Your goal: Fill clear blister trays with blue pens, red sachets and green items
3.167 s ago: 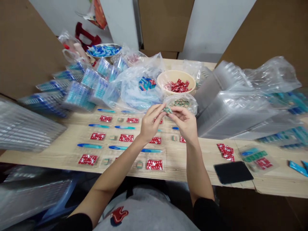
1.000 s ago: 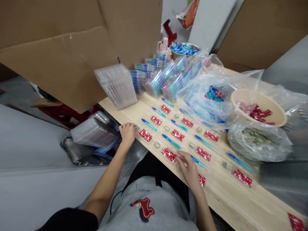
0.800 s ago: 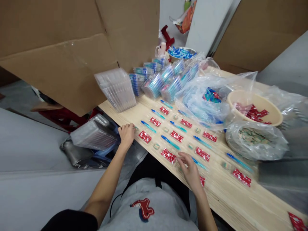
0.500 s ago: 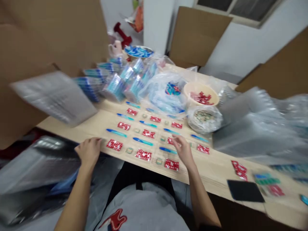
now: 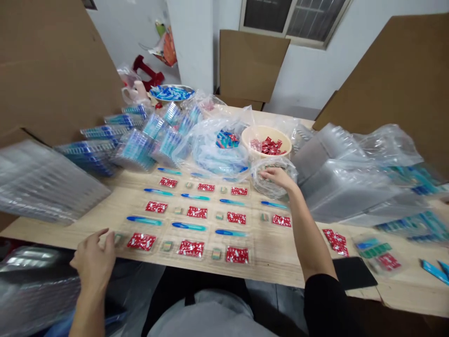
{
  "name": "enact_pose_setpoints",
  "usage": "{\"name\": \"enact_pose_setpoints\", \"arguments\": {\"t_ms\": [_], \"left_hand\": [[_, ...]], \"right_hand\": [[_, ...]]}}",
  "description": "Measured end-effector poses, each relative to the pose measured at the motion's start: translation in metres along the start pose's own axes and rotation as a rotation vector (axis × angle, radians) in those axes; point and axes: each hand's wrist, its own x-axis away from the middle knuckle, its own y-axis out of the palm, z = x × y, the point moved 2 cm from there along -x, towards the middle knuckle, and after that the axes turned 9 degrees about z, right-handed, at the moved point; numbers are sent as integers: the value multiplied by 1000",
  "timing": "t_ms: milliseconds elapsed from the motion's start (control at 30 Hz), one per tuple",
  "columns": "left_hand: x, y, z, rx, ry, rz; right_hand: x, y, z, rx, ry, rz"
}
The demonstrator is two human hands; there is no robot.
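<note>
My right hand (image 5: 277, 177) reaches over a clear bag-lined bowl (image 5: 258, 183) of small striped blocks, fingers drawn together at its contents; whatever is between the fingertips is hidden. At the front left table edge, my left hand (image 5: 94, 256) has its fingers loosely apart and holds nothing visible. Beside it, a small striped block (image 5: 118, 239) lies at the left end of the nearest row. Several clear trays lie in rows between the hands. They hold blue-to-turquoise pens (image 5: 188, 226), red patterned packets (image 5: 191, 248) and small striped blocks (image 5: 216, 253).
A cream tub (image 5: 245, 135) with red packets stands behind the bowl. A plastic bag (image 5: 201, 157) lies left of it. Stacked clear trays stand at the right (image 5: 351, 187) and left (image 5: 45, 182). A black flat device (image 5: 356, 274) lies near the front right edge.
My right hand has moved from the tray rows to the bag-lined bowl. My left hand stays near the front left edge. The camera view has shifted.
</note>
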Motion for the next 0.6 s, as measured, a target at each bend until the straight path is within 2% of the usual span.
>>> {"name": "enact_pose_setpoints", "arguments": {"t_ms": [133,300,433,600], "left_hand": [[-2,3,11,44,80,7],[-1,12,37,144,226,51],[4,20,57,241,333,0],[12,29,73,305,384,-66]], "right_hand": [[1,1,15,11,4,8],[-14,-4,33,181,58,60],[-27,1,38,338,68,-35],[-33,11,40,449,71,-136]]}}
